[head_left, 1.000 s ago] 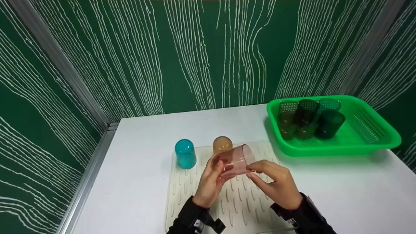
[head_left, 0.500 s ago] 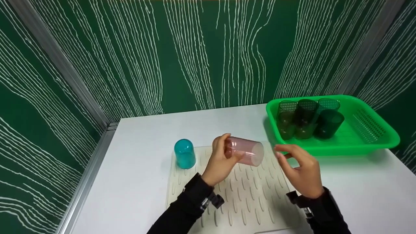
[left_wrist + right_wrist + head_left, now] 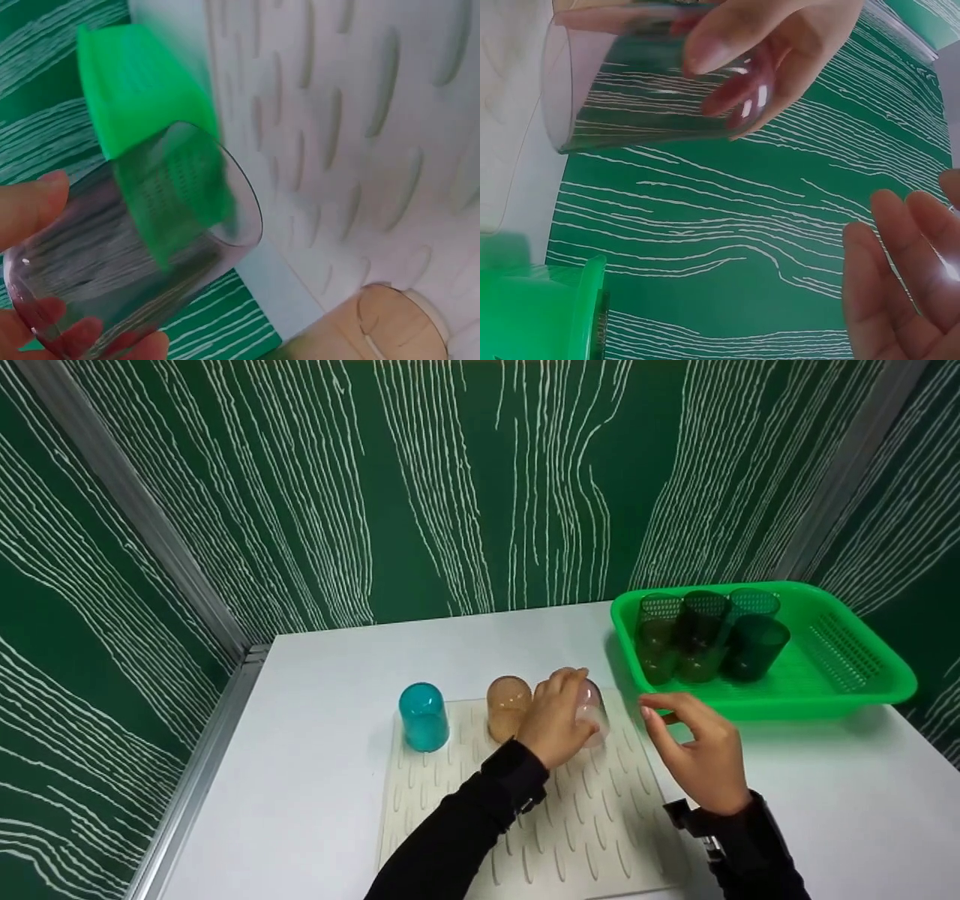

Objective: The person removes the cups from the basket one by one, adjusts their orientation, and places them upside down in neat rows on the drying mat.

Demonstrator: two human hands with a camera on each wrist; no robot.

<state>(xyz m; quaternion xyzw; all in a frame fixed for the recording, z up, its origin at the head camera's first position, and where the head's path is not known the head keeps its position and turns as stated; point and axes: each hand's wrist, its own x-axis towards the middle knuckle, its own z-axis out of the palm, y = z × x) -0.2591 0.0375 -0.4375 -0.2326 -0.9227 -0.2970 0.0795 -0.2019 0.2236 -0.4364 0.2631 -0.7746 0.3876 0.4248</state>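
Note:
My left hand (image 3: 553, 721) grips a clear pink cup (image 3: 592, 706) near its base, at the back right of the cream mat (image 3: 562, 825). The cup is bottom up; in the left wrist view its open rim faces the ridged mat, with a gap showing between them. Left of it, an amber cup (image 3: 507, 711) stands upside down on the mat, and farther left a teal cup (image 3: 424, 718) stands the same way. My right hand (image 3: 697, 750) hovers right of the mat, in front of the basket, fingers loosely bent and holding nothing.
A green plastic basket (image 3: 817, 706) stands at the back right of the white table (image 3: 307, 780). Several dark tinted cups (image 3: 756, 649) lean in its left half. Green panels (image 3: 420, 495) with white lines rise behind and beside the table.
My left hand has turned the pink cup from lying sideways to bottom up and carried it right, past the amber cup. My right hand let go of its rim and drew back right.

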